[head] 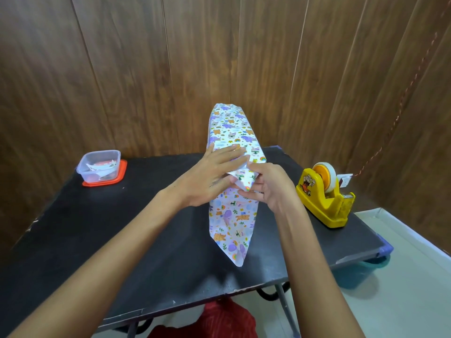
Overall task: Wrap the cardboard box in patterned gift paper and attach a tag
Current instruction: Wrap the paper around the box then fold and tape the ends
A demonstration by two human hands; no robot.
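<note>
The box (234, 132) stands in the middle of the black table (122, 240), covered in white gift paper with purple and orange animal prints. Its long top runs away from me, and loose paper hangs down the near end (231, 223). My left hand (210, 176) lies flat with straight fingers on the top near edge, pressing the paper down. My right hand (268, 186) pinches a folded paper flap at the near top corner, fingers curled round it. The cardboard itself is hidden under the paper.
A yellow tape dispenser (327, 198) with a roll of clear tape stands at the table's right side. At the far left sits a clear plastic tub (100, 167) on a red lid, holding paper pieces. A wooden panel wall rises right behind the table.
</note>
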